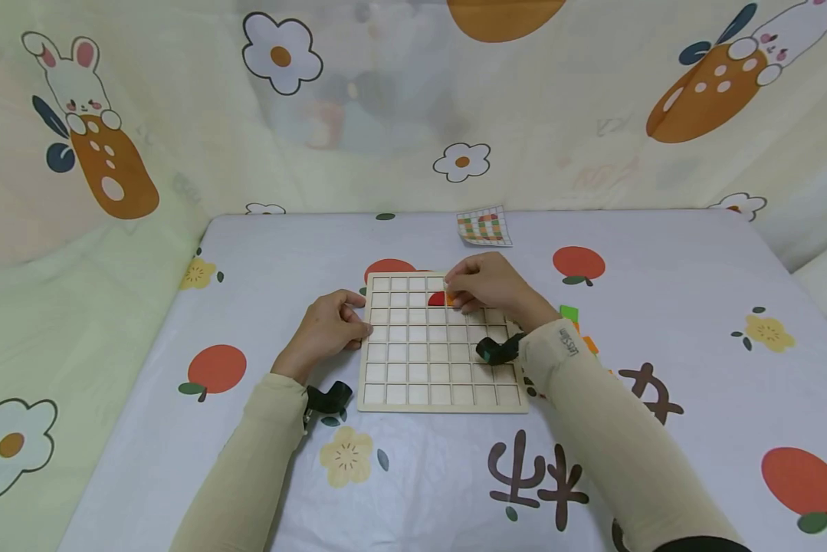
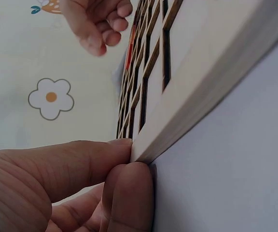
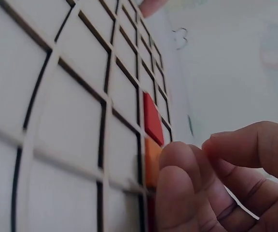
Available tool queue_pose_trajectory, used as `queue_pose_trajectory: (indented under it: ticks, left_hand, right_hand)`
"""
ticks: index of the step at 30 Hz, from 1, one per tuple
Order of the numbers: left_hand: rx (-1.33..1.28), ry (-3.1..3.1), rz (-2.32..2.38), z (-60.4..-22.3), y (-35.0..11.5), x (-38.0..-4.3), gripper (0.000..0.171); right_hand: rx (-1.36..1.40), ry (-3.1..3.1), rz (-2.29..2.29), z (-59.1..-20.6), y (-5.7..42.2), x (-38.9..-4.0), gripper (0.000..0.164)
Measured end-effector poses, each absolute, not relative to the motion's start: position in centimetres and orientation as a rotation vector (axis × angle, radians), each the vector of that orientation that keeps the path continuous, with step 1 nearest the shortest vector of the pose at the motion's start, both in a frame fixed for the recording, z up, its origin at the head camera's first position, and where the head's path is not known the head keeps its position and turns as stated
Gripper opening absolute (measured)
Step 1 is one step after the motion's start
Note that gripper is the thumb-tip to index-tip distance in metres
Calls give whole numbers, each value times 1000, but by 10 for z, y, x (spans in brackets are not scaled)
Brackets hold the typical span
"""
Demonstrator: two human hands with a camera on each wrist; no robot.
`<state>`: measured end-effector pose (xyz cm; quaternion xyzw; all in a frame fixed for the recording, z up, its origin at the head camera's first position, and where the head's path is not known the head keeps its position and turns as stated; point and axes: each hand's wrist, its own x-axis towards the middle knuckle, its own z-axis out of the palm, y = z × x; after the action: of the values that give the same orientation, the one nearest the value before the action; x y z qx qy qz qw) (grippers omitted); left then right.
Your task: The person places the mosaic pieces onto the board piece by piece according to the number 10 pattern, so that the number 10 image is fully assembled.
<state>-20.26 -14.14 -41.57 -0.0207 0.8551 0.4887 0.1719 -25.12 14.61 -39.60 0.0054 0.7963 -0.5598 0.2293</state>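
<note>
Head: board on tablecloth (flowery backdrop)

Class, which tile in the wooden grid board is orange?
The orange tile by the right hand; its colour sets it apart from the red tile beside it.

Beyond right fingers: cream hanging cloth as back wall, thin, creased, blurred shapes showing through. White outlined flowers printed on it, plus two rabbits with orange-brown carrots, one high to either side. Left of left fingers: greenish-cream cloth side wall. Under both: bench, whitish cover printed with red fruit, yellow flowers; dark brown characters nearer than right fingers. Light soft, shadows faint.
</note>
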Motion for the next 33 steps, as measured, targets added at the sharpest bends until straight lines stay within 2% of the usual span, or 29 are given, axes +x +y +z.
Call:
queue_pose_trajectory:
  ticks: [9,16,24,33]
  left_hand:
    - [-42,2424,1391,-417,-141,-204,43]
    - [-55,2426,1383,-417,-142,-204,45]
    - [-34,2432,1387,-419,-143,-205,44]
    - [-16,2451,1373,-419,-142,-204,43]
  right_hand:
    - [116,2247,-1565,-392,200,-229,34]
    - [171,2380,-1443,-391,230,-209,33]
    - [125,2564,-1194,-390,236,-201,27]
    - [131,2598,-1105,-391,227,-200,28]
